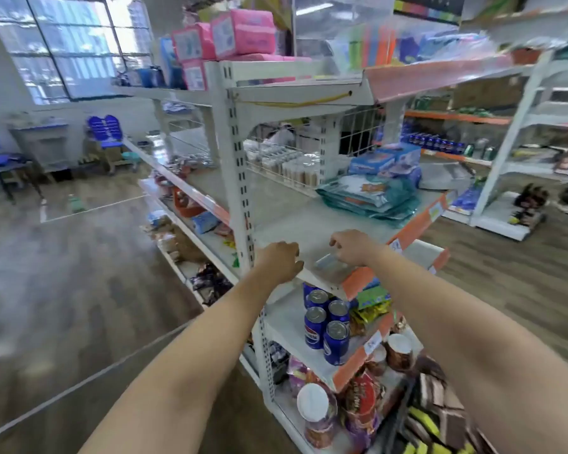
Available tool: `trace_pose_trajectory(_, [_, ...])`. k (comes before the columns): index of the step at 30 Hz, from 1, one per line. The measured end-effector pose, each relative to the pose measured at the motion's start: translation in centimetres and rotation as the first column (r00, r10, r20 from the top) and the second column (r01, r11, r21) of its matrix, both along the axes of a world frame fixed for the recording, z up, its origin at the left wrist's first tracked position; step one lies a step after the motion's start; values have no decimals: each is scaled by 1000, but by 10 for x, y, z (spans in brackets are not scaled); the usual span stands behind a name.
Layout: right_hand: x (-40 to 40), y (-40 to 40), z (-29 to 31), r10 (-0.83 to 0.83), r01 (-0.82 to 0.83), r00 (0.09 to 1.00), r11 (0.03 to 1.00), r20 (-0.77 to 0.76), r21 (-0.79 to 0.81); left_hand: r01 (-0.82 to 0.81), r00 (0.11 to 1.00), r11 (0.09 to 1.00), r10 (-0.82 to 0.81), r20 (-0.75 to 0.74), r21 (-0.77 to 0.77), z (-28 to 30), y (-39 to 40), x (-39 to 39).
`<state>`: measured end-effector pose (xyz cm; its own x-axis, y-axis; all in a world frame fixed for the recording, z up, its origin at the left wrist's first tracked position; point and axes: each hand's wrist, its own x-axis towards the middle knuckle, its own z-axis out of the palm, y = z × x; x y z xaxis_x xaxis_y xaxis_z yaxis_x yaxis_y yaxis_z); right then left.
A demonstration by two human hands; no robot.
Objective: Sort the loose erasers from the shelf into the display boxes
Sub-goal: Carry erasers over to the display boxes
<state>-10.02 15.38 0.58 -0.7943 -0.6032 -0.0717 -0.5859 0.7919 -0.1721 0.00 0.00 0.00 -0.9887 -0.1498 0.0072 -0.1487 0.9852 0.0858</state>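
Shop aisle, grey metal shelf. My left hand and right hand: curled, contents untellable. Small clear plastic box beneath right hand, near edge; a nudge could tip it.

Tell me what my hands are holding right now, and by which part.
It cannot be told. The left hand rests at the shelf edge; the right hand curls over a small bluish object, too blurred to show any grip.
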Motion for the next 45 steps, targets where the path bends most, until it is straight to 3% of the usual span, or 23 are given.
trace_pose_trajectory(6, [-13, 8, -7, -20, 20, 1000, 999, 12, -25, 80, 997, 997, -80, 19, 19, -11, 11, -25])
trace_pose_trajectory(16, [-25, 23, -8, 35, -35, 999, 999, 9, 6, 57, 996, 995, -51, -69, 88, -18, 31, -30])
trace_pose_trajectory(27, [-17, 29, -17, 59, -62, 998, 983, -24, -176, -52, 991, 971, 78, -106, 235, -20, 34, -25])
trace_pose_trajectory(30, [-7, 23, -15, 95, -86, 995, 948, 13, -305, -79, 982, 944, 128, -137, 320, -18, 26, -15])
trace_pose_trajectory(35, [15, -8, -6, 178, -185, 982, 865, -60, -467, -102, 953, 926, 196, -231, 364, -12, -4, 19])
trace_pose_trajectory(45, [86, -124, -4, 462, -403, 884, 681, -68, -612, -329, 836, 863, 455, -306, 383, 3, -100, 135])
